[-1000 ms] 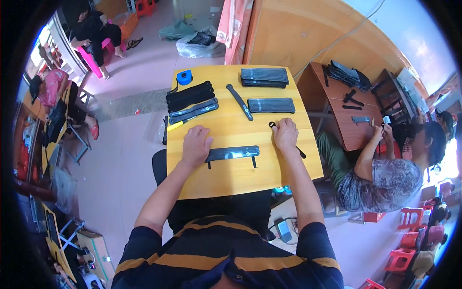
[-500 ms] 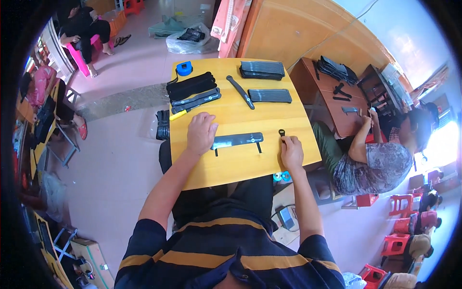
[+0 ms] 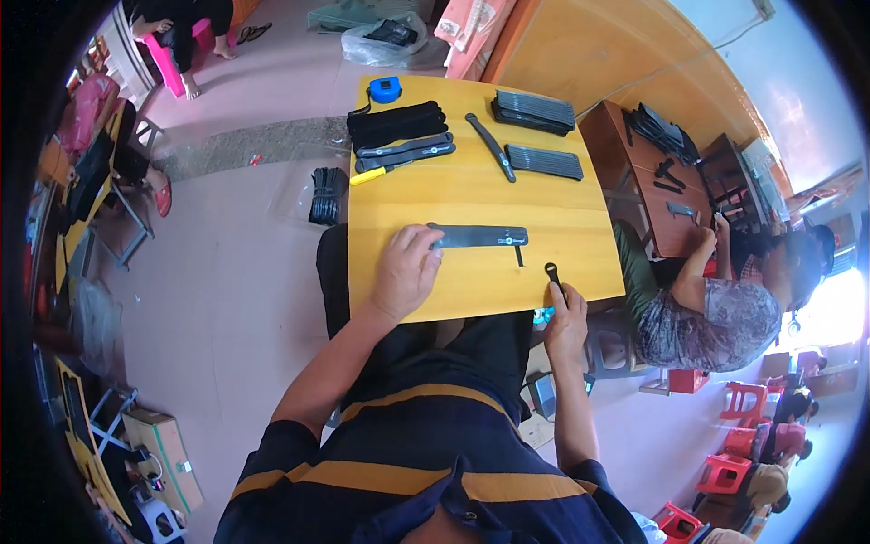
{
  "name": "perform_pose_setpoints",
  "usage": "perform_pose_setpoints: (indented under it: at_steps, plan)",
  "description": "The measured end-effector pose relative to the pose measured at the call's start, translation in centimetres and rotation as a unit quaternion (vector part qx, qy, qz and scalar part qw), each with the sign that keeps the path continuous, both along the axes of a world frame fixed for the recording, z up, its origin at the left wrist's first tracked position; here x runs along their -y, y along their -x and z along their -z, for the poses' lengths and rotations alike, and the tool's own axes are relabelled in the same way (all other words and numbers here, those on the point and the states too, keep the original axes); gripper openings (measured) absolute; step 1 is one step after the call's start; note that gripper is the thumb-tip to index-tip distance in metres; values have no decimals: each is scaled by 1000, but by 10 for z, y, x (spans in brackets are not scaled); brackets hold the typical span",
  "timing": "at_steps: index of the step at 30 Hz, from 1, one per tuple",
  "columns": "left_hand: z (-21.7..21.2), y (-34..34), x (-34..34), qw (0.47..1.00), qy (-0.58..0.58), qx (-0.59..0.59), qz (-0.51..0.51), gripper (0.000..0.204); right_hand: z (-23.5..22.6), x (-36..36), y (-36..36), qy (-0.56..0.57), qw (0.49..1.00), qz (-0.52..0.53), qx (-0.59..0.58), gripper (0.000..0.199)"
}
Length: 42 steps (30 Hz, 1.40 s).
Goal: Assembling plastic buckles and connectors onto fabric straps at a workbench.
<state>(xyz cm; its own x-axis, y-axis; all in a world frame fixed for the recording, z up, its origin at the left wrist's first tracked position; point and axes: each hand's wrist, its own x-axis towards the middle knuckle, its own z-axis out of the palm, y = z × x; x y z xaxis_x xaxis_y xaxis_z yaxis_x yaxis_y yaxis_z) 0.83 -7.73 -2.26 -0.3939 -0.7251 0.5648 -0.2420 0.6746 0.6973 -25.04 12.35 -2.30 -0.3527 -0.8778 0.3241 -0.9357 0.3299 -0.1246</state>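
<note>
Black strap [image 3: 555, 277], dark grey strip [image 3: 478, 237] (marked with white), yellow tabletop [image 3: 471, 199], blue tape measure [image 3: 385, 89], ochre-striped navy shirt [image 3: 408, 444]

White lettering and a pale round emblem mark the strip [image 3: 478, 236] at the left grip [image 3: 405, 272], printed at the end away from that grip. Similar white print stands on the grey straps [image 3: 399, 150] beyond the grip, and on the slanted strap [image 3: 490, 147] ahead and to its right, near the closer end. All is too small to read surely.
</note>
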Motion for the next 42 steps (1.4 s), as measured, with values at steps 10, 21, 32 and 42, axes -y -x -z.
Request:
perform_pose_setpoints:
  at_steps: [10,21,32,42]
  plan:
    - [-26,11,-40,979,-151,-11,136,26,-30,17,-12,112,962,-45,247,20]
    - [-8,13,-41,955,-269,-44,114,12,-54,55,-49,-6,911,-156,381,18]
    - [2,-20,-19,920,-378,-103,-29,9,-42,53,10,-107,851,-112,502,10]
    - [13,-14,0,927,-375,7,-26,12,-13,84,42,-6,813,-86,576,13]
